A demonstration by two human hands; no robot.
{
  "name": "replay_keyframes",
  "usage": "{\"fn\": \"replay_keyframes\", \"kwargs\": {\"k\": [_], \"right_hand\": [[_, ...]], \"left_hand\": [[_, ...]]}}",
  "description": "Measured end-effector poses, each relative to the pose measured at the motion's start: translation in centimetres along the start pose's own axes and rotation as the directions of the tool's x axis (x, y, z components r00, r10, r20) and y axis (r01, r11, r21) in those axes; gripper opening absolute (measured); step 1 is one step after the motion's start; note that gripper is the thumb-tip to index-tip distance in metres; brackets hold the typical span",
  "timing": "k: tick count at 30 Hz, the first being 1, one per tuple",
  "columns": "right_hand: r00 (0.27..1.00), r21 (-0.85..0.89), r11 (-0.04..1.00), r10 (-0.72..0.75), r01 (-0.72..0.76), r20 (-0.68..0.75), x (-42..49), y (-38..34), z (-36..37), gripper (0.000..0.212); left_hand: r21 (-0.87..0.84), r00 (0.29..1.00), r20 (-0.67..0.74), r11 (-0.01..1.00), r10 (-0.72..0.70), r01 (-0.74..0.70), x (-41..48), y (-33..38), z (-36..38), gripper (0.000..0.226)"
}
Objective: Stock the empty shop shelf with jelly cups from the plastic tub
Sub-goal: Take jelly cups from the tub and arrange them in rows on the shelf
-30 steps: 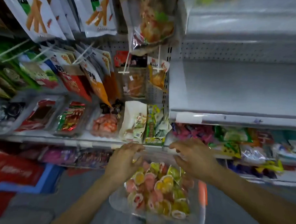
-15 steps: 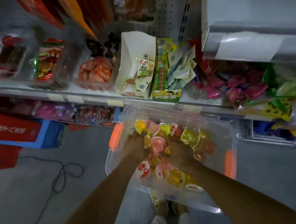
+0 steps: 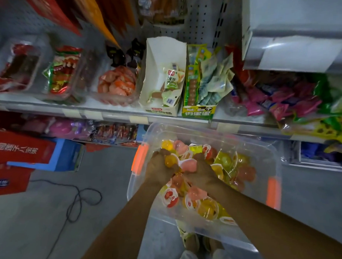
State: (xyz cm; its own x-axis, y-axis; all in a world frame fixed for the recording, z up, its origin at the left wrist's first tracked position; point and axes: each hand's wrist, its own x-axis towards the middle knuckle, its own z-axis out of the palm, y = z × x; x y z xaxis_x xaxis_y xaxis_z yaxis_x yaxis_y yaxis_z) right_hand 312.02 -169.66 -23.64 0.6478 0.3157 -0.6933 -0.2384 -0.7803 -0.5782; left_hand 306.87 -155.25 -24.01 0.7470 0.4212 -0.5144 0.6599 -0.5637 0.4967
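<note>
A cord [image 3: 76, 199] lies on the floor [image 3: 27, 231] at the far left. Above it is a full shelf [image 3: 50, 105] of snacks.

Next comes the left hand [image 3: 158, 168]. It is down in the tub [image 3: 205, 130], with its fingers curled round a yellow cup [image 3: 170, 160]. The right hand [image 3: 202, 174] is pressed against it and is curled round a pink cup [image 3: 190, 165]. The two hands are close together like a bowl, with a small bunch of cups held between them. Many more cups [image 3: 208, 208] lie loose in the tub, under the hands and to their right. The tub is see-through and sits low, just in front of the full shelf. The empty shelf [image 3: 297, 54] is up at the far right, well above the tub.

I think the job right now is scooping up a handful. To do it well, the hands should stay tight together so no cup slips out through a gap. A soft squeeze looks best, since the cups seem thin and could pop. A small bunch is safer than a big one. The lift should go straight up past the tub's rim first. Then it should go up and to the right, keeping away from the edge of the full shelf.
</note>
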Motion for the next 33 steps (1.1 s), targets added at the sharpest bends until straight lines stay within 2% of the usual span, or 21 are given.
{"fn": "replay_keyframes", "kwargs": {"k": [2,4,9,12,16,21,25,28,33], "right_hand": [[0.997,0.226,0.974,-0.011,-0.006,0.072,-1.5,-0.6,-1.6,0.053],[0.995,0.356,0.934,-0.058,0.024,0.085,-3.6,-1.6,-3.5,0.043],[0.987,0.53,0.836,-0.157,0.141,-0.014,-8.9,-5.0,-8.6,0.033],[0.967,0.582,0.772,-0.217,0.254,-0.134,-11.8,-7.0,-11.6,0.023],[0.91,0.547,0.728,-0.332,0.415,-0.249,-16.0,-10.2,-15.2,0.02],[0.828,0.407,0.723,-0.452,0.558,-0.332,-21.0,-13.2,-18.6,0.025],[0.759,0.316,0.698,-0.524,0.642,-0.385,-24.7,-14.6,-21.0,0.029],[0.701,0.212,0.69,-0.572,0.692,-0.426,-27.4,-15.6,-22.7,0.033],[0.568,0.105,0.608,-0.646,0.787,-0.51,-31.7,-18.5,-26.1,0.034]], "left_hand": [[-0.341,0.995,-0.005,0.935,-0.104,0.096,-1.5,1.4,-1.5,0.042],[-0.531,0.987,0.031,0.834,-0.158,0.15,-3.0,3.1,-3.0,0.04],[-0.698,0.996,0.006,0.713,-0.09,0.069,-7.2,8.3,-7.9,0.019],[-0.739,0.999,-0.043,0.672,0.012,-0.04,-9.8,11.5,-11.3,0.017],[-0.764,0.979,-0.138,0.613,0.149,-0.201,-13.0,14.9,-15.0,0.039],[-0.646,0.901,-0.303,0.628,0.31,-0.433,-15.2,18.0,-18.0,0.037],[-0.555,0.831,-0.398,0.619,0.389,-0.556,-16.5,19.8,-20.2,0.034],[-0.493,0.772,-0.44,0.596,0.458,-0.634,-18.3,21.9,-22.1,0.034],[-0.367,0.649,-0.489,0.538,0.583,-0.759,-21.5,26.8,-26.9,0.034]]}}
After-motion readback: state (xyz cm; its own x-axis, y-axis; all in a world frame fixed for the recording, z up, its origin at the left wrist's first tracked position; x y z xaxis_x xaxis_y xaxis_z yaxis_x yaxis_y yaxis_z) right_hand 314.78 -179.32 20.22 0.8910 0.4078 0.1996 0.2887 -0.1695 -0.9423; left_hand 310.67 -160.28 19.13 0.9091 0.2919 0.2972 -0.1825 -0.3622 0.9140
